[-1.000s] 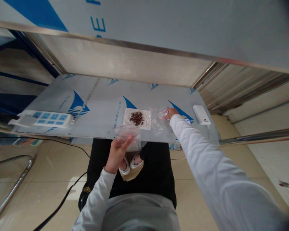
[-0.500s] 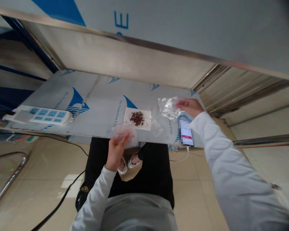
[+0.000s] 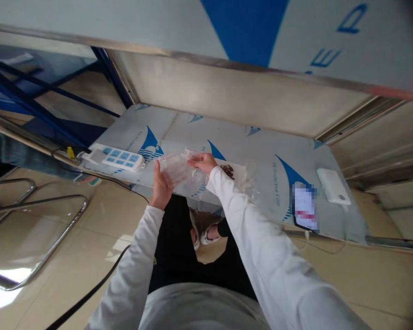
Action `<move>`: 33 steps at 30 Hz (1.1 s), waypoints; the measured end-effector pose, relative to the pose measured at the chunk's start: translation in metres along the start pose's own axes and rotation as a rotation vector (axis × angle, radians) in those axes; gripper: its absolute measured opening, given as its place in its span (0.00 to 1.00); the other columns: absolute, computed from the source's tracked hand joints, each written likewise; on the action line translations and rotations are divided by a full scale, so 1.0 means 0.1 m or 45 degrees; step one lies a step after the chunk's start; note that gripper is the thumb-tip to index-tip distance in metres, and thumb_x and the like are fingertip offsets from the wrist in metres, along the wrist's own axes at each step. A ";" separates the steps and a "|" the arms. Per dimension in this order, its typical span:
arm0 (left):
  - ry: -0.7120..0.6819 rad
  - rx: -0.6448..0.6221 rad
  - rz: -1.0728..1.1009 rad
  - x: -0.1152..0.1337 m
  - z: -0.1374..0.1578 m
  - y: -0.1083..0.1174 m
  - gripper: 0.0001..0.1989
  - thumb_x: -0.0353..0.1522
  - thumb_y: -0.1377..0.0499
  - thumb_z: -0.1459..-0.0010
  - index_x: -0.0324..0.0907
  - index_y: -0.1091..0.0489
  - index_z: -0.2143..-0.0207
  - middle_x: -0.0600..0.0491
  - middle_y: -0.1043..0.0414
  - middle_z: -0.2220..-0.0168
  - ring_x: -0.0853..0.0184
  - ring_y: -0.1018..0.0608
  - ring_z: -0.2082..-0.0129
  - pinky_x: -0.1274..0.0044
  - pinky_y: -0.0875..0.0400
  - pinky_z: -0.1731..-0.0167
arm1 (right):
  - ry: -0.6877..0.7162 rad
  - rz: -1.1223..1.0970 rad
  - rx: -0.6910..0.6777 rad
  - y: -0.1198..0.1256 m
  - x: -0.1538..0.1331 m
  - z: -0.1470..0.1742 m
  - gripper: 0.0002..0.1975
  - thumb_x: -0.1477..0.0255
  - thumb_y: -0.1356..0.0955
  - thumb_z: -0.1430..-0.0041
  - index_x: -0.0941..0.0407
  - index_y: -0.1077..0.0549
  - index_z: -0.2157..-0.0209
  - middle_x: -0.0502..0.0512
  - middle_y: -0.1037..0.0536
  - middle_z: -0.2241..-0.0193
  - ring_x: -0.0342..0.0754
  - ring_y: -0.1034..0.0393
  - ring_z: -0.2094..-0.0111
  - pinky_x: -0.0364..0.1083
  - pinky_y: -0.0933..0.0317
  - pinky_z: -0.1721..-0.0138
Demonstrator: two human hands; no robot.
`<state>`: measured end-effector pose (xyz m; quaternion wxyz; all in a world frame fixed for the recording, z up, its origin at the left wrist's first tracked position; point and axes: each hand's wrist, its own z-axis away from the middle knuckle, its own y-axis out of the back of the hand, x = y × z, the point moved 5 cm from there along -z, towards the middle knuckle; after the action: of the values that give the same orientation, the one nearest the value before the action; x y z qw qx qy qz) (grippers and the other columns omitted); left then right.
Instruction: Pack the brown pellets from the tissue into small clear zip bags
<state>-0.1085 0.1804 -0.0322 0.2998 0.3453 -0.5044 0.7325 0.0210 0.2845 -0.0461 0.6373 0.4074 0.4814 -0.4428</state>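
Note:
My left hand is closed on a clear plastic zip bag, held above the front edge of the shelf. Pinched in the fingers of my right hand is another thin clear bag, right against the zip bag; where one ends and the other begins is hard to see. Behind my right wrist lies a pile of small dark brown pieces on a white sheet; my sleeve hides part of both. A loose clear plastic bag lies just right of the sheet.
A white power strip lies at the shelf's left end. To the right are a phone with a cable and a white box-shaped device. An upper shelf edge runs overhead. A metal chair frame stands on the left.
My right hand has moved left with its clear bag, from near the phone to beside the zip bag in my left hand. The view has turned, and the white device now shows.

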 end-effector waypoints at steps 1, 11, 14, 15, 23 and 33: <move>-0.022 0.016 -0.076 0.02 -0.08 0.08 0.30 0.52 0.44 0.50 0.39 0.29 0.54 0.44 0.24 0.55 0.58 0.21 0.58 0.68 0.25 0.61 | -0.015 0.028 0.021 -0.10 0.07 -0.11 0.16 0.66 0.22 0.68 0.59 0.26 0.77 0.49 0.24 0.80 0.42 0.29 0.78 0.42 0.33 0.73; -0.133 0.627 -0.849 -0.05 -0.61 0.77 0.18 0.41 0.35 0.58 0.35 0.28 0.70 0.44 0.23 0.68 0.55 0.22 0.61 0.70 0.28 0.66 | 0.330 0.506 0.470 -0.39 -0.05 -0.52 0.39 0.58 0.28 0.53 0.65 0.41 0.45 0.74 0.31 0.49 0.59 0.36 0.46 0.55 0.42 0.46; -0.076 0.749 -1.085 0.08 -0.58 0.86 0.17 0.40 0.32 0.62 0.37 0.32 0.77 0.36 0.25 0.66 0.44 0.27 0.53 0.63 0.31 0.62 | 0.683 0.709 0.494 0.08 -0.23 -0.24 0.28 0.62 0.35 0.42 0.62 0.40 0.44 0.70 0.34 0.45 0.55 0.40 0.43 0.56 0.46 0.42; -0.078 0.776 -1.149 0.12 -0.54 0.86 0.18 0.40 0.33 0.60 0.36 0.32 0.76 0.33 0.26 0.63 0.42 0.29 0.50 0.60 0.32 0.59 | 0.768 0.757 0.526 0.34 -0.25 -0.07 0.25 0.64 0.37 0.40 0.59 0.40 0.44 0.67 0.33 0.45 0.54 0.40 0.43 0.56 0.46 0.42; -0.733 0.804 -1.751 -0.10 0.09 0.24 0.27 0.38 0.46 0.43 0.33 0.41 0.44 0.34 0.39 0.46 0.48 0.36 0.44 0.58 0.42 0.46 | 0.399 1.256 0.639 1.98 0.60 1.37 0.21 0.66 0.38 0.41 0.59 0.32 0.47 0.65 0.31 0.45 0.57 0.40 0.42 0.59 0.44 0.43; -0.778 0.165 -2.118 -0.74 -0.01 0.10 0.25 0.38 0.53 0.38 0.32 0.39 0.43 0.35 0.39 0.41 0.49 0.41 0.38 0.55 0.52 0.41 | 0.182 1.407 0.574 1.96 1.04 1.78 0.18 0.70 0.35 0.42 0.59 0.27 0.50 0.62 0.28 0.47 0.61 0.39 0.43 0.60 0.42 0.45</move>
<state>-0.0737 0.1717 -0.0980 0.5669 0.7967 -0.1059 0.1806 0.2682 0.1519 -0.0924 0.6370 0.7513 0.1341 -0.1084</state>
